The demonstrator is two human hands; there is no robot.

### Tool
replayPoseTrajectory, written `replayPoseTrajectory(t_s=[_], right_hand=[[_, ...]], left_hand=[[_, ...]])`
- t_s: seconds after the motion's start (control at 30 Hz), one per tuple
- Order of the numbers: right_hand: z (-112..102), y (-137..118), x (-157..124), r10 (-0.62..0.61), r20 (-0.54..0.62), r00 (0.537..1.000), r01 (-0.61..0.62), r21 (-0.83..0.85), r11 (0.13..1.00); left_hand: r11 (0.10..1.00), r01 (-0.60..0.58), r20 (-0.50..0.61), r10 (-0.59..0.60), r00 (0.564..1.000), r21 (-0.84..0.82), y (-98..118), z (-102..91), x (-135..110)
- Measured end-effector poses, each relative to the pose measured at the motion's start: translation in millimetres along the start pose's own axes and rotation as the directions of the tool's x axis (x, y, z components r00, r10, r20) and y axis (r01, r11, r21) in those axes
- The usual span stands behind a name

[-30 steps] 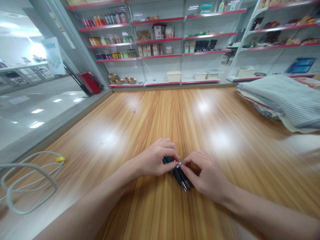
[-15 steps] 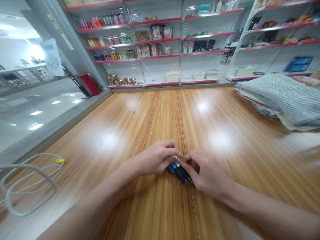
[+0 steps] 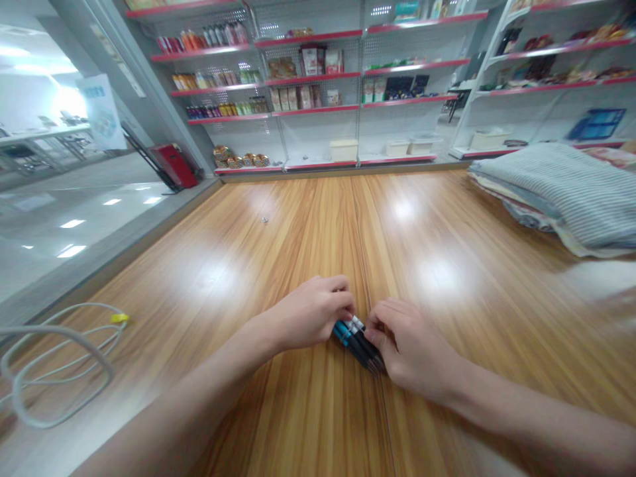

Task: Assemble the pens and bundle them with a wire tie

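Note:
Several pens (image 3: 358, 343) lie side by side on the wooden table, with black grips, blue or white barrels and points towards me. My left hand (image 3: 318, 310) is closed round their far ends from the left, fingers curled in, hiding those ends. At the right side of the bundle is my right hand (image 3: 410, 341), its thumb and forefinger pinched against the pens near the white parts. How many pens the right fingertips grip is hidden.
A pale cable (image 3: 59, 371) with a yellow tag lies coiled at left. Folded striped cloth (image 3: 561, 195) is stacked at the right. A small metallic thing (image 3: 265, 219) lies further back on the table (image 3: 308, 245). Stocked shelves (image 3: 318, 112) stand beyond its far edge.
My left fingers, earlier stretched across the pens towards my right hand, have curled back to the left, so more of the white parts shows. My right hand has hardly moved.

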State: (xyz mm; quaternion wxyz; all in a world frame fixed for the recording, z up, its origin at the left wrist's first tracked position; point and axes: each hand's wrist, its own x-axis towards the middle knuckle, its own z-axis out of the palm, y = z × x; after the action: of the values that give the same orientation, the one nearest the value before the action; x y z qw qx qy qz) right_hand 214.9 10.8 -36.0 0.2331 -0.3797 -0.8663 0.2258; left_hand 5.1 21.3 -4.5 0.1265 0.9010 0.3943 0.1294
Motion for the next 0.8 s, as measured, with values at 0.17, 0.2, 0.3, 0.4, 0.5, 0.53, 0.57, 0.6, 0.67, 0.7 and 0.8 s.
replayPoseTrajectory(t_s=[0.17, 0.2, 0.3, 0.4, 0.5, 0.53, 0.57, 0.6, 0.67, 0.7, 0.8], right_hand=[[-2.4, -3.7, -0.5, 0.019, 0.048, 0.999, -0.018, -0.026, 1.000], [-3.0, -4.3, -0.4, 0.024, 0.054, 0.998, -0.022, -0.033, 0.999], [-4.6, -5.5, 0.5, 0.033, 0.071, 0.997, -0.030, -0.050, 0.998], [-6.5, -5.2, 1.8, 0.037, 0.082, 0.996, -0.032, -0.053, 0.998], [-9.5, -4.9, 1.8, 0.047, 0.059, 0.997, -0.045, -0.032, 0.998], [-10.5, -5.3, 1.3, 0.055, 0.047, 0.997, -0.053, -0.026, 0.998], [-11.3, -6.0, 0.6, 0.063, 0.039, 0.997, -0.062, -0.023, 0.998], [-11.7, -7.0, -0.3, 0.070, 0.037, 0.997, -0.069, -0.025, 0.997], [-11.3, -9.2, -2.3, 0.079, 0.041, 0.996, -0.077, -0.034, 0.996], [-10.5, -10.0, -3.2, 0.080, 0.039, 0.996, -0.078, -0.035, 0.996], [-7.3, -9.1, -4.6, 0.058, -0.027, 0.998, -0.059, -0.010, 0.998]], left_hand=[[0.997, -0.022, 0.005, 0.022, 1.000, 0.068, 0.1, -0.6, -0.3], [0.996, -0.028, 0.006, 0.027, 1.000, 0.084, 0.7, -0.7, -0.3], [0.992, -0.043, 0.014, 0.042, 0.999, 0.121, 4.0, -1.5, 0.4], [0.991, -0.047, 0.021, 0.045, 0.999, 0.127, 5.7, -3.8, 0.2], [0.995, 0.017, 0.004, -0.018, 1.000, 0.096, 0.4, -9.0, -3.4], [0.995, 0.058, -0.004, -0.058, 0.998, 0.077, -3.0, -11.3, -5.6], [0.993, 0.103, -0.008, -0.103, 0.995, 0.055, -6.7, -13.7, -8.0], [0.989, 0.147, -0.005, -0.147, 0.989, 0.032, -10.2, -16.1, -10.4], [0.977, 0.212, 0.010, -0.212, 0.977, -0.012, -14.7, -20.4, -14.2], [0.974, 0.224, 0.010, -0.224, 0.975, -0.032, -14.9, -22.1, -15.2], [0.983, 0.167, -0.030, -0.170, 0.985, -0.078, -6.9, -25.3, -13.9]])
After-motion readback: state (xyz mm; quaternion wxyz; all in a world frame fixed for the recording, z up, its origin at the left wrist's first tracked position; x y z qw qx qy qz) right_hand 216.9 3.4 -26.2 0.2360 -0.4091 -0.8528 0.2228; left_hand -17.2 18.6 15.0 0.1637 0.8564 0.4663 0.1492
